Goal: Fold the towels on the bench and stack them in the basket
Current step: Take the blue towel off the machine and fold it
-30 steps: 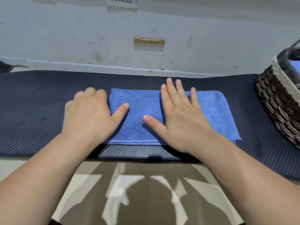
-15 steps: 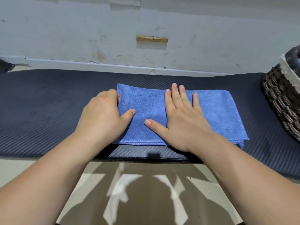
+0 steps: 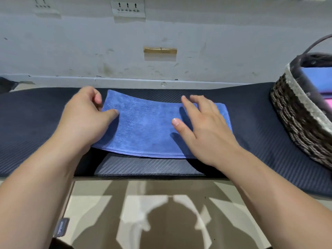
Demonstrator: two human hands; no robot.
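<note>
The towel (image 3: 143,126), a fuzzy blue rectangle, lies mid-frame on the ribbed dark bench (image 3: 36,123). The left hand (image 3: 84,119) pinches its left edge; the right hand (image 3: 203,126) lies on it, fingers spread straight.

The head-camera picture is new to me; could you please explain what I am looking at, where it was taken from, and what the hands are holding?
There is no machine here: a person works with bare hands. The single camera sits on their head, looking forward and down, so both forearms enter from the bottom. A dark padded bench runs across the view in front of a white wall. On it lies a folded blue towel. The left hand grips the towel's left end, thumb on top, and that end is raised off the bench. The right hand is open, fingers spread over the towel's right part; whether it presses or hovers just above is unclear. At the right edge stands a woven basket, with a blue cloth and a pink cloth showing inside.
</note>
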